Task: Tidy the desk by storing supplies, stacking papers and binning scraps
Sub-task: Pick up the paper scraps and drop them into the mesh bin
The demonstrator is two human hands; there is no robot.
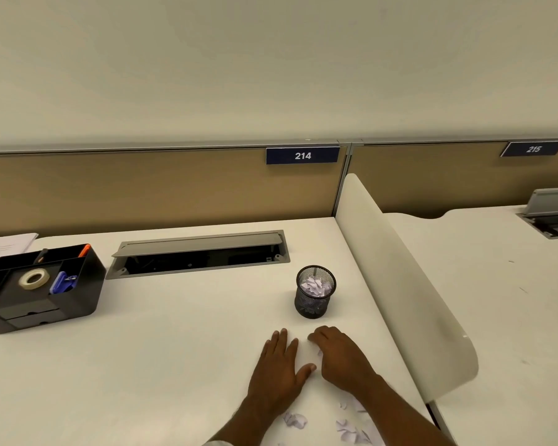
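Note:
A black mesh cup (314, 305) stands on the white desk (174, 349), with crumpled paper (316, 286) inside it. Just in front of it, my left hand (281, 368) lies flat on the desk with its fingers straight. Beside it, my right hand (340, 355) is cupped, fingers curled down over a small paper scrap (320, 352) that peeks out under the palm. More crumpled scraps (295, 420) lie near the front edge, and others (351, 431) are partly hidden by my right forearm.
A black desk organiser (78, 294) at the left holds a tape roll (34, 279), a blue item (60, 282) and an orange pen (84, 250). Papers (7, 244) lie behind it. An open cable tray (200, 257) runs along the back. A white divider (400, 284) bounds the right.

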